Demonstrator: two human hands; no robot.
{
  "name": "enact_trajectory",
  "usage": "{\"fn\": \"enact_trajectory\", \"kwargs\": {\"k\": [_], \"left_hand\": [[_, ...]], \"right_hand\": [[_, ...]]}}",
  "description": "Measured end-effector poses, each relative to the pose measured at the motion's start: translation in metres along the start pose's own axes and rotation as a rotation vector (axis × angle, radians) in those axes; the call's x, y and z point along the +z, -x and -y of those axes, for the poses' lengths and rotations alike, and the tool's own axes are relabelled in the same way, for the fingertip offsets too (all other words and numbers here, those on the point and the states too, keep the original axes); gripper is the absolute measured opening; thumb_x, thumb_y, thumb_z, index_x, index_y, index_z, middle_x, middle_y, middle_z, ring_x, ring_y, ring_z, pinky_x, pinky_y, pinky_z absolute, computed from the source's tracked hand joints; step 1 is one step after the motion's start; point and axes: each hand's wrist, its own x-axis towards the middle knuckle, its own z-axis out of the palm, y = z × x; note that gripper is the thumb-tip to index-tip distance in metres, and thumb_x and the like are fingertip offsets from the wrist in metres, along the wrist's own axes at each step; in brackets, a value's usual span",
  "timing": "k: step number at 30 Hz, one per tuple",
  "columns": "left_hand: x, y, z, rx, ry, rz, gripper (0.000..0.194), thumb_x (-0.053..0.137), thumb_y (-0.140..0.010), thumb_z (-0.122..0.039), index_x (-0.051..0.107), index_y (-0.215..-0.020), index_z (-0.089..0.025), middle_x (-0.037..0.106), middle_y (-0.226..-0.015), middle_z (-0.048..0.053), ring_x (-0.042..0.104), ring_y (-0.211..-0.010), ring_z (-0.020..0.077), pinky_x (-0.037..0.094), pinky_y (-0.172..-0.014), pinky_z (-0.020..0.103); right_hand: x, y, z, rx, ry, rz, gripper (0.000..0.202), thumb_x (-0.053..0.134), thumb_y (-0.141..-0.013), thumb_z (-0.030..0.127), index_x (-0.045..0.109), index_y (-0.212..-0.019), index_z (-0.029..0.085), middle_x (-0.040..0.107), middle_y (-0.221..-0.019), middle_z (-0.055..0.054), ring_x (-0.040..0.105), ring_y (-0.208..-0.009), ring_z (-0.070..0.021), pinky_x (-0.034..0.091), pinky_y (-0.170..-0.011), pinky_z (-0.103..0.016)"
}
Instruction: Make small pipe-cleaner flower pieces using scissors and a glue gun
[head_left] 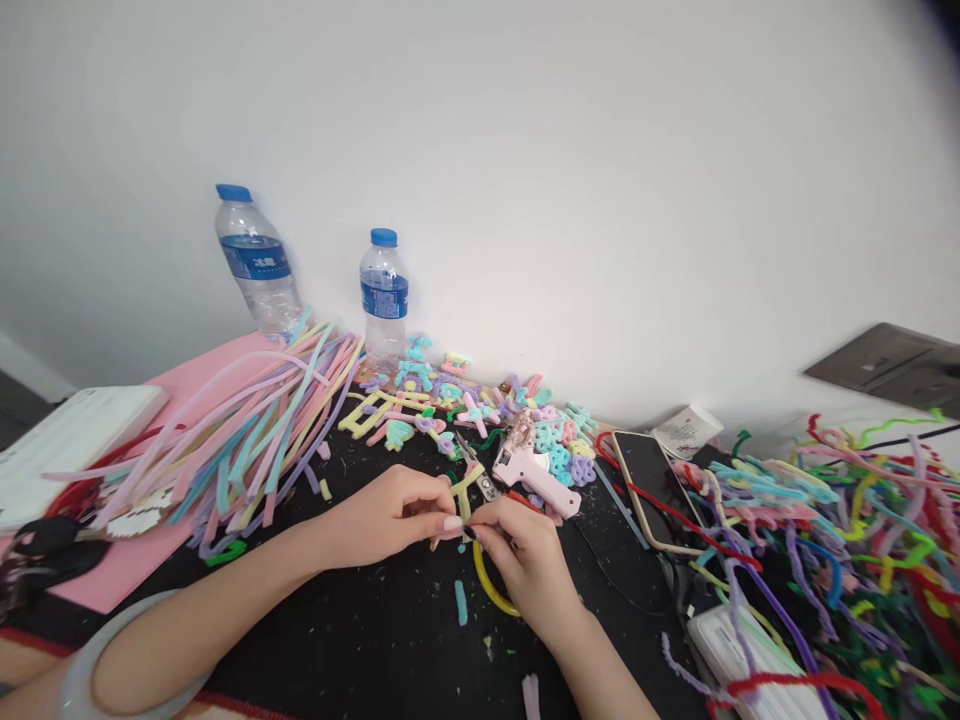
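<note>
While your left hand is pinching the fuzzy yellow piece between thumb and fingers, your right hand is holding its thumb and fingertips together at the near end; I cannot tell whether they are gripping it too. The piece is sitting between both sets of fingertips, pointing away from you, left of the pink glue gun. On the black worktop, nearer you than the gun, a yellow curved strip is showing beside your right hand and a short blue piece is lying. Flower shapes are resting just beside the gun, a phone farther right of it.
</note>
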Motion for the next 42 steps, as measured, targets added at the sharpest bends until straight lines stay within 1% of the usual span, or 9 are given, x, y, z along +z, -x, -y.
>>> {"fn": "enact_trajectory", "kwargs": {"k": [8, 11, 15, 18, 20, 24, 30, 36, 42], "left_hand": [[-0.002, 0.0, 0.005, -0.131, 0.12, 0.145, 0.027, 0.057, -0.083, -0.04, 0.061, -0.078, -0.014, 0.059, -0.063, -0.002, 0.042, -0.043, 0.0056, 0.031, -0.042, 0.017], [-0.002, 0.0, 0.006, -0.148, 0.143, 0.171, 0.025, 0.059, -0.081, -0.039, 0.06, -0.077, -0.014, 0.058, -0.061, -0.002, 0.042, -0.043, 0.0056, 0.031, -0.042, 0.017], [0.002, 0.001, 0.005, -0.12, 0.149, 0.065, 0.028, 0.057, -0.083, -0.039, 0.056, -0.072, -0.014, 0.055, -0.057, -0.003, 0.043, -0.042, 0.0057, 0.031, -0.042, 0.017], [0.009, 0.002, 0.004, -0.089, 0.168, -0.035, 0.03, 0.055, -0.084, -0.04, 0.053, -0.07, -0.014, 0.053, -0.056, -0.004, 0.043, -0.042, 0.0056, 0.032, -0.043, 0.017], [0.013, 0.001, 0.005, -0.082, 0.199, -0.056, 0.031, 0.054, -0.085, -0.041, 0.051, -0.069, -0.015, 0.052, -0.056, -0.005, 0.042, -0.041, 0.0052, 0.032, -0.042, 0.017], [0.02, 0.0, 0.007, -0.081, 0.253, -0.083, 0.032, 0.051, -0.086, -0.043, 0.048, -0.07, -0.016, 0.049, -0.055, -0.006, 0.039, -0.039, 0.0047, 0.029, -0.04, 0.016], [0.021, 0.001, 0.007, -0.124, 0.27, -0.068, 0.03, 0.05, -0.087, -0.042, 0.047, -0.072, -0.016, 0.046, -0.052, -0.007, 0.034, -0.038, 0.0042, 0.025, -0.038, 0.015], [0.017, 0.001, 0.006, -0.128, 0.332, -0.023, 0.028, 0.052, -0.086, -0.039, 0.05, -0.071, -0.016, 0.049, -0.054, -0.006, 0.04, -0.037, 0.0045, 0.033, -0.037, 0.015], [0.017, 0.002, 0.006, -0.143, 0.372, 0.072, 0.032, 0.054, -0.085, -0.039, 0.046, -0.066, -0.016, 0.05, -0.052, -0.006, 0.041, -0.035, 0.0045, 0.032, -0.036, 0.015]], "right_hand": [[-0.001, 0.0, 0.001, -0.002, -0.051, 0.014, 0.015, 0.051, -0.088, 0.015, 0.062, -0.079, 0.019, 0.062, -0.073, -0.001, 0.056, -0.067, -0.0121, 0.042, -0.062, -0.02], [0.001, 0.0, 0.002, 0.086, -0.103, -0.008, 0.012, 0.055, -0.085, 0.016, 0.062, -0.076, 0.018, 0.06, -0.069, 0.001, 0.054, -0.062, -0.0117, 0.041, -0.058, -0.021], [0.005, 0.0, 0.003, 0.292, -0.415, -0.028, 0.006, 0.061, -0.079, 0.021, 0.059, -0.075, 0.018, 0.059, -0.064, 0.002, 0.052, -0.054, -0.0108, 0.04, -0.049, -0.02], [0.008, -0.002, 0.004, 0.352, -0.665, -0.065, 0.013, 0.064, -0.077, 0.027, 0.056, -0.073, 0.018, 0.06, -0.061, 0.003, 0.051, -0.049, -0.0101, 0.038, -0.044, -0.019], [0.009, -0.003, 0.005, 0.367, -0.732, -0.081, 0.017, 0.065, -0.076, 0.031, 0.056, -0.071, 0.018, 0.058, -0.056, 0.004, 0.045, -0.043, -0.0082, 0.033, -0.04, -0.018], [0.01, -0.002, 0.004, 0.401, -0.726, -0.075, 0.018, 0.07, -0.074, 0.03, 0.057, -0.069, 0.017, 0.059, -0.063, 0.003, 0.042, -0.046, -0.0067, 0.032, -0.042, -0.019], [0.012, 0.002, -0.001, 0.323, -0.628, -0.103, 0.012, 0.064, -0.08, 0.023, 0.058, -0.071, 0.018, 0.058, -0.071, 0.001, 0.051, -0.065, -0.0113, 0.04, -0.059, -0.022], [0.012, 0.004, -0.002, 0.317, -0.622, -0.116, 0.012, 0.06, -0.084, 0.025, 0.058, -0.074, 0.018, 0.058, -0.074, 0.0, 0.047, -0.057, -0.0092, 0.036, -0.049, -0.02], [0.014, 0.003, -0.003, 0.297, -0.644, -0.114, 0.015, 0.061, -0.083, 0.026, 0.056, -0.072, 0.017, 0.057, -0.072, 0.0, 0.047, -0.057, -0.0098, 0.034, -0.046, -0.02]]}}
